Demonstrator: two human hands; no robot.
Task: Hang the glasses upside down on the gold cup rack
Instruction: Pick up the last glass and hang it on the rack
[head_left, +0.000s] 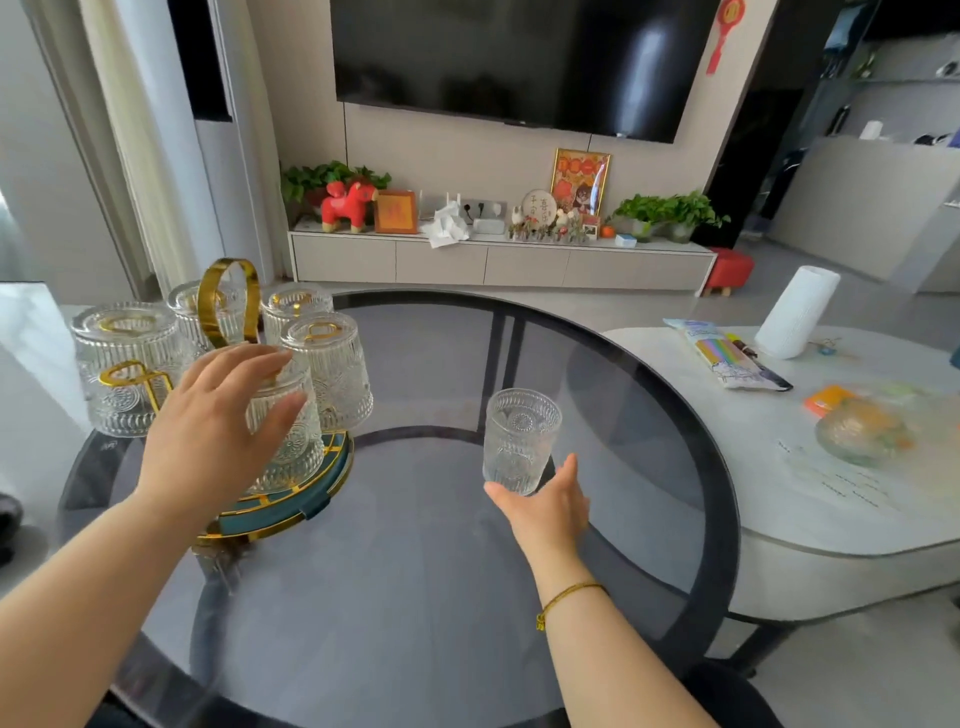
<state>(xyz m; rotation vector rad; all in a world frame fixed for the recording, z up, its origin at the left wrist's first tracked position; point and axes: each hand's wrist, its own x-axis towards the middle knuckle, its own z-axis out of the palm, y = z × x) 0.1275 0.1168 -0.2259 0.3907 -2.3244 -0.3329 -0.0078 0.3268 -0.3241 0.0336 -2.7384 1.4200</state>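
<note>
The gold cup rack (229, 299) stands on a teal, gold-rimmed base (291, 506) at the left of the round glass table (415, 571). Several ribbed clear glasses hang upside down on it, among them one at the far left (124, 410) and one at the right (332, 374). My left hand (208, 421) lies spread over the front inverted glass (288, 441), thumb and fingers straddling it without gripping. A bare gold peg (130, 375) shows just left of that hand. One glass (519, 441) stands upright mid-table. My right hand (545, 504) is open at its base, thumb and fingers on either side.
A white oval table (831, 499) adjoins on the right, carrying a paper roll (795, 312), a straw packet (727, 358) and a glass bowl (862, 431). A white bag (31, 332) stands left of the rack. A TV cabinet lines the far wall.
</note>
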